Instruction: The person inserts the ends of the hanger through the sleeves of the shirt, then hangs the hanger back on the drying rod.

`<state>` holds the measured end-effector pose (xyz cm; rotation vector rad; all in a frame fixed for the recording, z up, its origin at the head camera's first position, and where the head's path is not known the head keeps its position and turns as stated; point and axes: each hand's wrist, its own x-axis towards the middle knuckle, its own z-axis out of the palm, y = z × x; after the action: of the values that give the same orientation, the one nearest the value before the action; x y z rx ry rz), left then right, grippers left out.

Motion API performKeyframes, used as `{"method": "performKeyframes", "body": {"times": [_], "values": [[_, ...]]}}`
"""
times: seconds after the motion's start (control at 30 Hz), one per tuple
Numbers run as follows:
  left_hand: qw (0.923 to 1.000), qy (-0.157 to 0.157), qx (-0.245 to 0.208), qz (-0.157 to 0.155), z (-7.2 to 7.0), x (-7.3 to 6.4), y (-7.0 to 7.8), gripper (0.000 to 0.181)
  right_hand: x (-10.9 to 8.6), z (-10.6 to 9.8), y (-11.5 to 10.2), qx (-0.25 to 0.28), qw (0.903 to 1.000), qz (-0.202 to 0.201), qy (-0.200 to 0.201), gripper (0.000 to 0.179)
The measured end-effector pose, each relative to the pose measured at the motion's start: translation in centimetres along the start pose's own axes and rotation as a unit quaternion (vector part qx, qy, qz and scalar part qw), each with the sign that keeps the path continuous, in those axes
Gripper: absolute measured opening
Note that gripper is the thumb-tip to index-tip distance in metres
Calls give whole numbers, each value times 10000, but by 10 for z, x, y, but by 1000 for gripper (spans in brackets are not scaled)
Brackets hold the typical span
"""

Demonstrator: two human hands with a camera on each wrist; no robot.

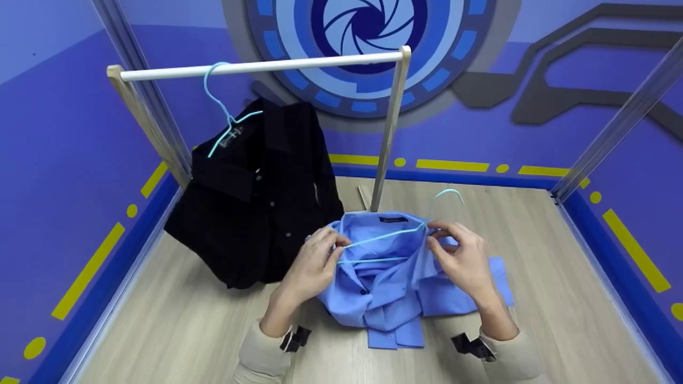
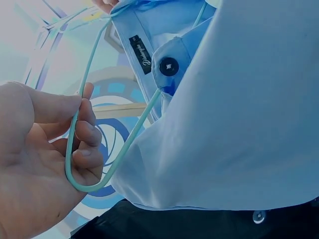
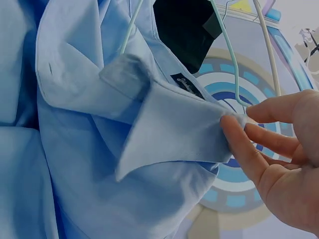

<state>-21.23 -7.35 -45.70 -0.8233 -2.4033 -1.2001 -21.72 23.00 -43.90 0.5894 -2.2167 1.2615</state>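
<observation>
A light blue button shirt point(image 1: 395, 306) is bunched up over the table, collar opening upward. Part of a mint-green clothes hanger point(image 1: 384, 236) lies across that opening, its hook standing out past the collar on the right. My left hand point(image 1: 315, 261) pinches the hanger's rounded end between thumb and fingers; in the left wrist view this end point(image 2: 87, 188) sticks out of the shirt. With thumb and fingertips my right hand point(image 1: 463, 258) pinches the collar point(image 3: 174, 127) close to the base of the hook. Shirt cloth hides the hanger's other end.
A black shirt point(image 1: 288, 213) hangs on a second mint hanger point(image 1: 215, 98) from the white bar point(image 1: 299, 64) of a wooden-legged rack, just left of and behind the blue shirt. Blue patterned panels point(image 1: 464, 138) enclose the wooden table point(image 1: 565, 320) at the back and sides.
</observation>
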Motion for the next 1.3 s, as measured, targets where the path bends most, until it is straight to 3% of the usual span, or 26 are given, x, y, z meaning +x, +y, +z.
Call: {"method": "performKeyframes", "body": {"times": [0.13, 0.33, 0.57, 0.73, 0.9, 1.17, 1.3], "values": [[10000, 35, -11, 36, 1, 0, 0, 12, -1, -1, 11, -196, 9998, -13, -4, 23], [9999, 28, 3, 119, 1, 1, 1, 12, 1, -3, 16, -747, 9965, -347, 105, 22], [9997, 97, 152, 170, 2, 2, 0, 13, 2, -2, 20, -562, 9971, -482, -152, 21], [9984, 344, 204, 392, 2, 3, -2, 11, 1, -1, 22, -554, 9958, -601, -422, 22], [9963, 618, 82, 586, 3, 4, -4, 11, 1, -1, 24, -698, 9934, -797, -451, 21], [9951, 751, -266, 592, 3, 3, -7, 12, 0, -3, 27, -610, 9925, -976, -406, 21], [9919, 1064, -313, 618, 1, 3, -8, 13, 1, -4, 26, -597, 9932, -942, -320, 19]]}}
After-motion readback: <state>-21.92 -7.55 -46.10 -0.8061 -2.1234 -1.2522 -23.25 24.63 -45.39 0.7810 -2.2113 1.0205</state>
